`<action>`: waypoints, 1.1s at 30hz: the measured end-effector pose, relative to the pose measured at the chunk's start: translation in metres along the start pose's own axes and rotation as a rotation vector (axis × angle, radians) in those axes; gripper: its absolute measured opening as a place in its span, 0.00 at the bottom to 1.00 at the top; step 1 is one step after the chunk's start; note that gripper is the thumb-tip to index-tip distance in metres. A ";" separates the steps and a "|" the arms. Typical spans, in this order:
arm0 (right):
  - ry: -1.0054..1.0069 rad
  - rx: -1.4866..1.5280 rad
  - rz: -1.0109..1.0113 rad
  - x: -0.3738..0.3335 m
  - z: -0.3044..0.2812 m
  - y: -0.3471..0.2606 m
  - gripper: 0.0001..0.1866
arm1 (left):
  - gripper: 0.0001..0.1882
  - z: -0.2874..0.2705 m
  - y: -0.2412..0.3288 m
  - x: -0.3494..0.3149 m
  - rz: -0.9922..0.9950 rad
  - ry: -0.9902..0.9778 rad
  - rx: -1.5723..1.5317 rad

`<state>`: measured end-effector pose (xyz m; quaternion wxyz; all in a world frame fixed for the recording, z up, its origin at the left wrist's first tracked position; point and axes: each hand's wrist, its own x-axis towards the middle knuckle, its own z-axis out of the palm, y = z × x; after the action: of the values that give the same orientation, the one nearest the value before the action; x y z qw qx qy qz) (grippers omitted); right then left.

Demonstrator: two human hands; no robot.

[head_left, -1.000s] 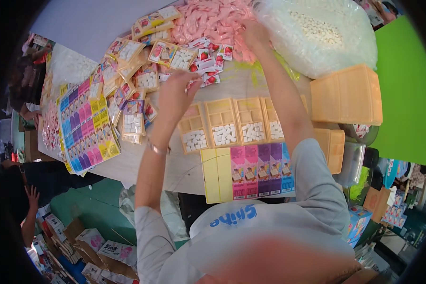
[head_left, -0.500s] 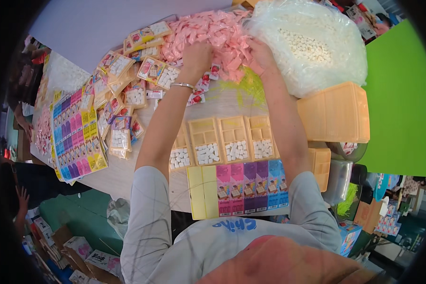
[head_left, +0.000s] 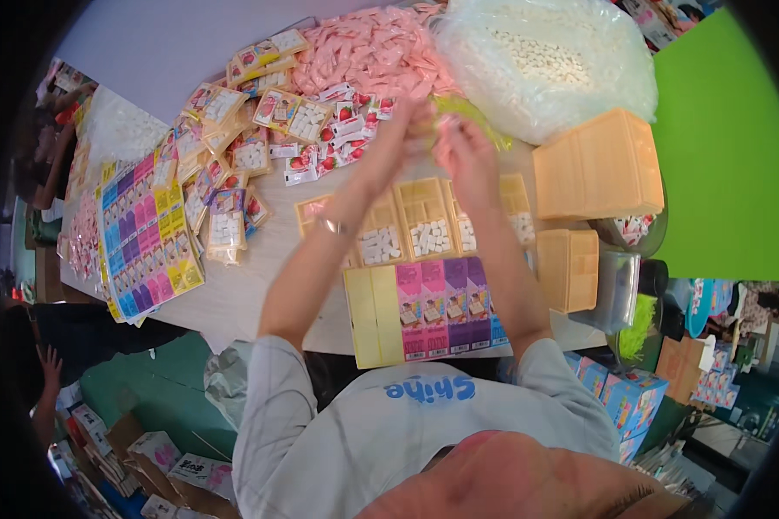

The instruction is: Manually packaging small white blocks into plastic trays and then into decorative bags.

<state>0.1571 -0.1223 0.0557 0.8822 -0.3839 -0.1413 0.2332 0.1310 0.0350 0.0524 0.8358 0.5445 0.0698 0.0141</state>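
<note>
Trays lie just below the right grip

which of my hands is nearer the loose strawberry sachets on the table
Left. The left hand is just right of the sachets; the right hand is farther right.

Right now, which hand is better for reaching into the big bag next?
Probably the right hand: it looks nearer the big clear bag. The left hand is farther from it, toward the strawberry packets.
</note>
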 end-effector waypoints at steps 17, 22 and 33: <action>0.066 -0.391 0.050 -0.177 0.033 0.010 0.10 | 0.23 0.033 -0.073 -0.203 -0.258 -0.094 -0.890; -0.036 -0.986 -0.147 -0.195 0.035 0.008 0.12 | 0.17 0.014 -0.084 -0.228 -0.478 -0.117 -0.800; 0.060 -0.878 0.241 -0.216 0.037 0.022 0.13 | 0.08 0.025 -0.055 -0.250 -0.273 0.201 0.085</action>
<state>-0.0493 -0.1983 0.0486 0.6062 -0.7418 -0.1558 0.2409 -0.1160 -0.0347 0.0371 0.7950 0.5606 0.2269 -0.0480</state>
